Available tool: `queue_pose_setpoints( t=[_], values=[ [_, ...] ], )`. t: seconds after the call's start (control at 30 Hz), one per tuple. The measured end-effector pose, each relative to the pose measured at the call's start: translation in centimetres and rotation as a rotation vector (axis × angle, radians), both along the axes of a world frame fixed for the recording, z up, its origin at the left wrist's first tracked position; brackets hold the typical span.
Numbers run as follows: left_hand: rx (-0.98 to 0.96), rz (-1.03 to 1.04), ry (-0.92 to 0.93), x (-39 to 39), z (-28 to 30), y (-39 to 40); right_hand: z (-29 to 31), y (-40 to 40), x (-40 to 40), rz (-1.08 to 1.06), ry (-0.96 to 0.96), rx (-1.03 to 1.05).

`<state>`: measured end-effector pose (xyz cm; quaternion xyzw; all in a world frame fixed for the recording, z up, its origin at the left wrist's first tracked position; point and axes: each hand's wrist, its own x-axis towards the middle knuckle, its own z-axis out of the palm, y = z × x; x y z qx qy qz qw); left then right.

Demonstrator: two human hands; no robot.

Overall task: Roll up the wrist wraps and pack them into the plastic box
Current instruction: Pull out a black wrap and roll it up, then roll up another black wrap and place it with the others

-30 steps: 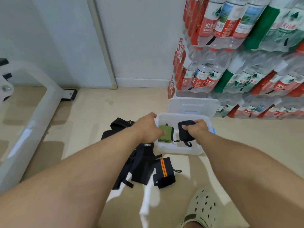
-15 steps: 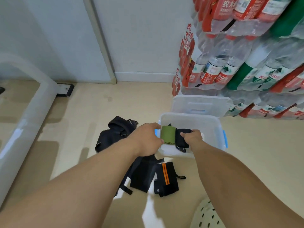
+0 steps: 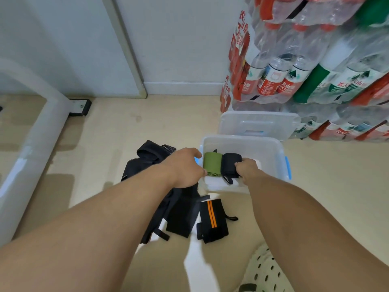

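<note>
A clear plastic box point(image 3: 271, 150) with blue latches stands on the floor. Inside, at its near left, a rolled green wrist wrap point(image 3: 212, 163) lies against a rolled black wrist wrap point(image 3: 231, 163). My left hand point(image 3: 185, 169) is at the box's left edge, fingertips pinching the green roll's left end. My right hand point(image 3: 248, 169) grips the black roll from the right. In front of the box lies a rolled black wrap with orange stripes point(image 3: 211, 221), beside a heap of loose black wraps point(image 3: 160, 199).
The box's lid point(image 3: 259, 125) leans behind it against stacked packs of water bottles point(image 3: 305, 60) on the right. A white tube frame point(image 3: 31, 144) runs along the left. A white perforated clog point(image 3: 265, 272) shows at the bottom right. Wall and door frame are behind.
Both rolls have moved from apart in my hands to side by side low in the box's near left corner. The camera has come closer.
</note>
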<state>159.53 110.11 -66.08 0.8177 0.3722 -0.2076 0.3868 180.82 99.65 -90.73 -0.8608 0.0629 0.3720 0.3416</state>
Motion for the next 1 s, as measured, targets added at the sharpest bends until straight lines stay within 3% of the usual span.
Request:
queue_pose_setpoints(
  t=[0.27,0.53,0.77,1.0],
  values=[
    [0.067,0.02,-0.011,-2.6,1.7,1.4,3.8,0.1,-0.5,0.032,-0.081,0.011],
    [0.112,0.015,-0.045,-6.2,4.8,2.0,9.4,2.8,-5.3,0.241,-0.35,0.156],
    [0.131,0.059,-0.068,-10.8,6.0,3.5,10.8,6.4,-16.5,0.677,-0.39,0.303],
    [0.109,0.186,-0.063,-16.4,5.8,6.5,8.7,8.9,-23.1,1.082,-0.334,0.157]
  ],
)
